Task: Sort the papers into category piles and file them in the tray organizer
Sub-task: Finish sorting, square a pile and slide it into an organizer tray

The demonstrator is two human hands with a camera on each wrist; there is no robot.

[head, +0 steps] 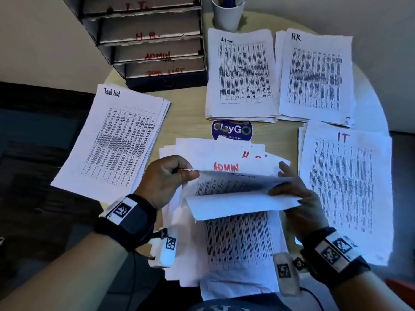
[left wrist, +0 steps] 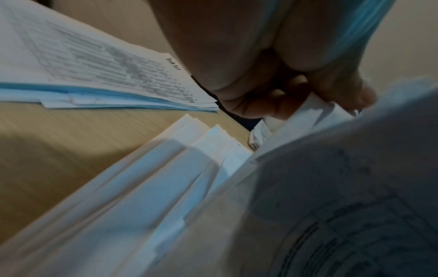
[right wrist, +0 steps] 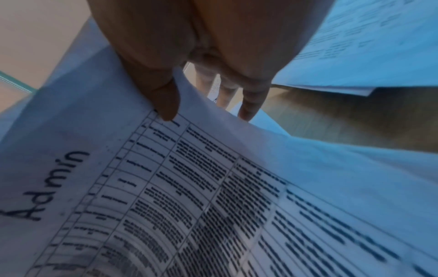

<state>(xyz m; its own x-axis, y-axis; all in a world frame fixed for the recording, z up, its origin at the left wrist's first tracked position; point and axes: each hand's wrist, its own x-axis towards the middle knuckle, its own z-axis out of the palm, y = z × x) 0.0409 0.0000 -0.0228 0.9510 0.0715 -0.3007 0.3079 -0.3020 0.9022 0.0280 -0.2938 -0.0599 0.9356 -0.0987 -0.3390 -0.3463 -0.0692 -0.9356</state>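
A sheet headed "Admin" [right wrist: 189, 187] in black is lifted and curled over the unsorted pile [head: 238, 243] at the table's near edge. My left hand [head: 190, 174] pinches the sheet's left corner between thumb and forefinger; the pinch shows in the left wrist view [left wrist: 315, 97]. My right hand [head: 279, 180] holds its right edge, thumb [right wrist: 166, 105] on top and fingers underneath. Below it a sheet marked ADMIN [head: 225, 167] in red tops the unsorted pile. Sorted piles lie around: Task List [head: 110, 140], Admin [head: 242, 72], HR [head: 314, 75], IT [head: 345, 187]. The tray organizer [head: 148, 41] stands at the back left.
The organizer's trays carry red labels for IT, HR, ADMIN and Task List. A white cup [head: 228, 16] with pens stands behind the Admin pile. A round blue ClayGo sticker [head: 232, 130] lies on the bare wooden table [head: 186, 113] between the piles.
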